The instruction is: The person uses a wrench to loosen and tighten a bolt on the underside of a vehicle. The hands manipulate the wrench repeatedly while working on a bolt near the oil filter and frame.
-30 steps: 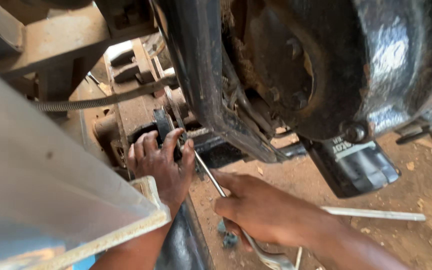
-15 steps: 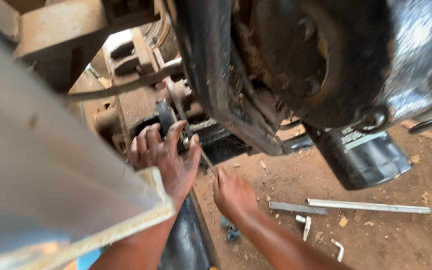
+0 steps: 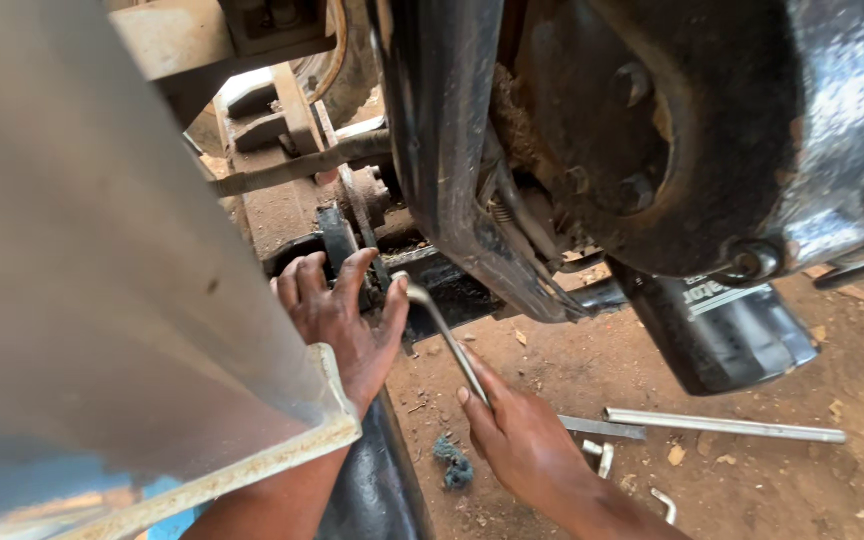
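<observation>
My left hand (image 3: 337, 325) reaches up under the machine, fingers spread against a greasy black bracket (image 3: 337, 235) and its thumb beside the wrench head. My right hand (image 3: 522, 435) grips the shaft of a thin metal wrench (image 3: 444, 340), whose upper end sits at a fitting just right of my left thumb. A black curved frame member (image 3: 452, 150) and a dark oily engine housing (image 3: 672, 130) hang above both hands.
A black cylindrical oil filter (image 3: 717, 330) hangs at the right. On the dirt ground lie a long metal bar (image 3: 722, 426), a shorter flat bar (image 3: 602, 428), small bent metal pieces (image 3: 604, 458) and a dark rag scrap (image 3: 452, 465). A large grey sheet-metal panel (image 3: 102, 280) fills the left.
My right hand has shifted along the wrench, and the handle has swung toward my left hand. The left hand stays on the bracket. The view has tilted slightly.
</observation>
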